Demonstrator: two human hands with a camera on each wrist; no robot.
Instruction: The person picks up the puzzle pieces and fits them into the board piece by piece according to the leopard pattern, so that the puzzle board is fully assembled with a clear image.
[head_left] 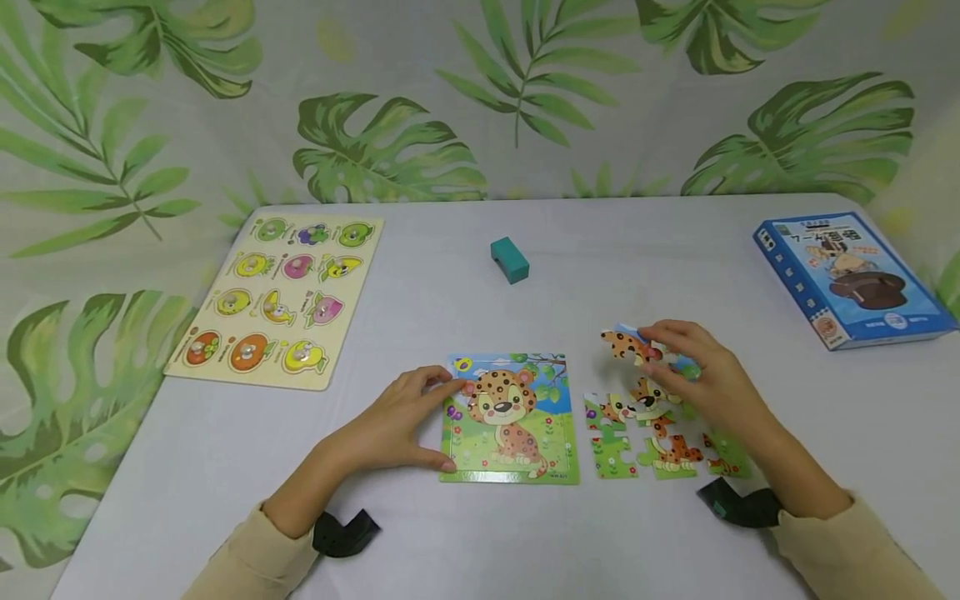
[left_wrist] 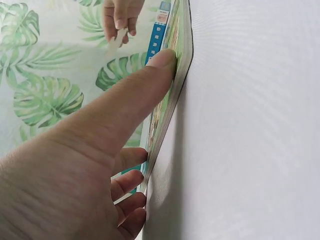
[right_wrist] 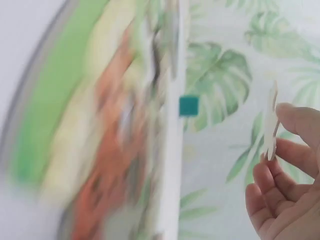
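In the head view, my right hand (head_left: 697,367) pinches a spotted leopard puzzle piece (head_left: 624,345) between thumb and fingers, above the table. The right wrist view shows that piece (right_wrist: 271,125) edge-on. Below the hand lie several loose puzzle pieces (head_left: 617,457) with leopard and grass parts, some hidden by the hand. My left hand (head_left: 401,421) rests against the left side of a square leopard puzzle board (head_left: 551,454), thumb at its near corner and fingertips farther up. From the left wrist, the extended thumb (left_wrist: 125,107) presses on the board's edge.
A fruit knob puzzle board (head_left: 345,333) lies at the back left. One teal block (head_left: 510,260) sits beyond the leopard board. At the back right is a blue box (head_left: 892,287). A leaf-patterned cloth (head_left: 540,167) hangs behind the white table.
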